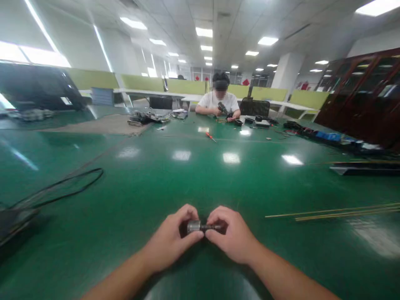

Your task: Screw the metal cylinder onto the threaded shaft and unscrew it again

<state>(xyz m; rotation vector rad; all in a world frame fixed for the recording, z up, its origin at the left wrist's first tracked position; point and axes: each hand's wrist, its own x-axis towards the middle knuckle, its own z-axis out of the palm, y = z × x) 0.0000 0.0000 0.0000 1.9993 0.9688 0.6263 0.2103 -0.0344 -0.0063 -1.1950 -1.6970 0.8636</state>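
Observation:
Between both hands, just over the green table (200,175), is a small metal part (194,226): a short silver cylinder on the left with a thin, dark, ribbed shaft running right. My left hand (175,233) is closed around the cylinder end, thumb in front and fingers behind. At the shaft end, my right hand (231,233) pinches with thumb and forefinger. The fingertips of the two hands nearly meet at the middle of the part. The shaft's far tip is partly hidden inside my right hand, and its fine detail is blurred.
Several thin brass-coloured rods (337,214) lie at the right. A black cable (75,191) loops at the left. Further off are an orange-handled screwdriver (210,136) and a pile of parts (145,117). A person (218,102) sits opposite, holding a dark tool (223,109).

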